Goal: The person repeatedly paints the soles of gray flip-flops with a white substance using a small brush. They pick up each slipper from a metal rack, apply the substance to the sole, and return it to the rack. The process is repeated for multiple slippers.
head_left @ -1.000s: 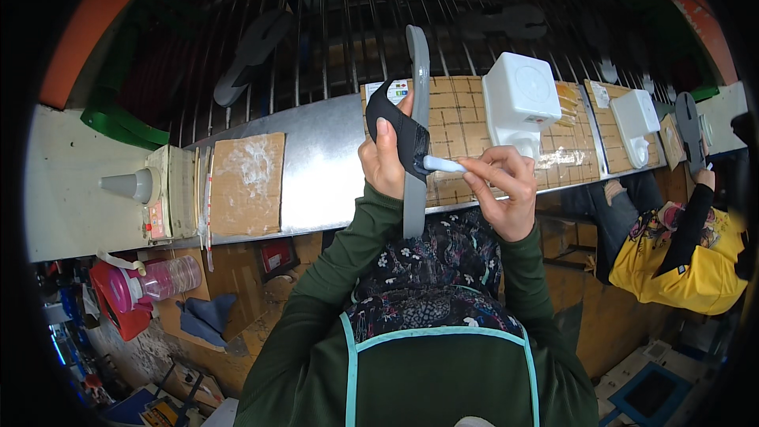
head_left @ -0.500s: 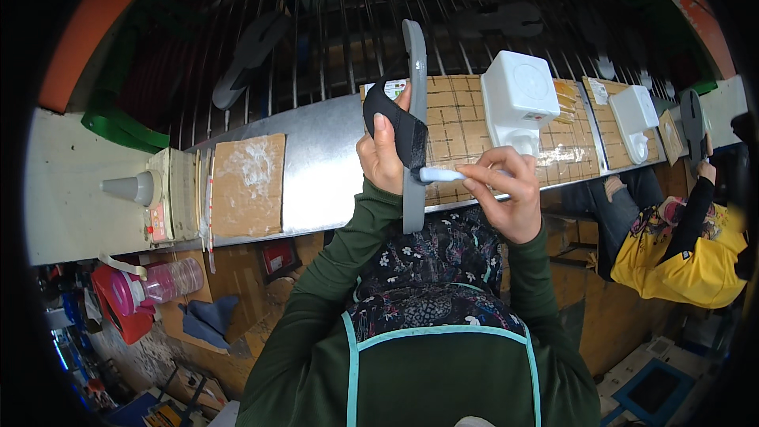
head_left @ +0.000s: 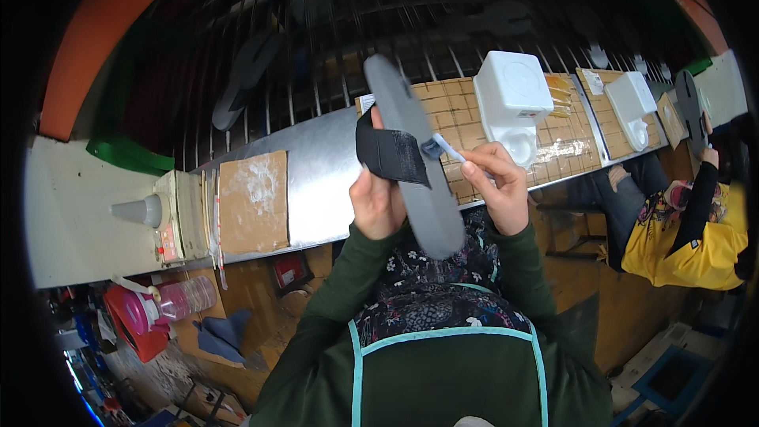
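Note:
My left hand (head_left: 375, 204) grips a slide sandal with a grey sole (head_left: 431, 217) and a wide black strap (head_left: 391, 156), fingers tucked under the strap and partly hidden by it. The sandal is tilted, its far end leaning left and its sole's upper face turned toward me. Between the fingertips of my right hand (head_left: 504, 186) is a small brush with a white handle (head_left: 449, 147). Its dark bristle end is beside the strap's right side, near the sole's edge; whether it touches, I cannot tell.
A white plastic container (head_left: 514, 87) stands on a cardboard sheet right of the sandal. Beyond the metal bench edge runs a rack of rods (head_left: 316, 63) carrying grey sandals. White-smeared cardboard (head_left: 253, 199) lies left. At right, a co-worker in yellow (head_left: 684, 265) holds another sandal (head_left: 689, 107).
My left hand has turned the sandal from edge-on to a leaning pose that shows the sole's upper face. The brush has moved up, its bristle end away from the strap's lower end.

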### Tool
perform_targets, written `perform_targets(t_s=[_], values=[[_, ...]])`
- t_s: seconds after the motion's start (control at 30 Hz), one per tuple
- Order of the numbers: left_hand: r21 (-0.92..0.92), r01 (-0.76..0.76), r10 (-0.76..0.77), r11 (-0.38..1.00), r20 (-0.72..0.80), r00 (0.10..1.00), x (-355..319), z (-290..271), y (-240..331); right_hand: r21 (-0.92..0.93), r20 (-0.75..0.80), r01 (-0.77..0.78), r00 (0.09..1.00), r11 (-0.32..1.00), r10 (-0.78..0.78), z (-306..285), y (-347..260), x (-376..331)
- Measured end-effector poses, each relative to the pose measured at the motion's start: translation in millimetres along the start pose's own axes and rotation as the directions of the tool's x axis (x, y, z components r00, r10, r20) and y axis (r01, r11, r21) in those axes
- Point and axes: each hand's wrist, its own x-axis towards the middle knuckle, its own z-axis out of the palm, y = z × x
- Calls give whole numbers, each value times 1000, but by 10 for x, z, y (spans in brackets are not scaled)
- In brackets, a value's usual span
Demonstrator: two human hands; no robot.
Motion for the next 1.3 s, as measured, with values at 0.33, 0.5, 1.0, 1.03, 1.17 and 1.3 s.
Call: perform_targets(t_s=[0.33,0.5,1.0,1.03,1.17,1.3], values=[[667,-34,-147,744,213,966,35,-502,238,220,264,-219,951,951,158,-248,-131,-206],[880,-249,-1,404,272,962,147,-523,251,-78,223,-82,970,994,97,-376,-234,-257],[874,-454,67,172,450,891,132,-530,173,-447,145,155,984,881,-100,-200,-164,-162],[871,-460,67,172,456,887,130,-527,174,-478,148,166,983,862,-107,-192,-172,-160],[875,-449,53,179,448,893,137,-528,171,-580,167,250,968,775,-188,-183,-226,-137],[871,-459,53,174,457,888,154,-538,172,-644,186,322,946,694,-266,-166,-257,-118]])
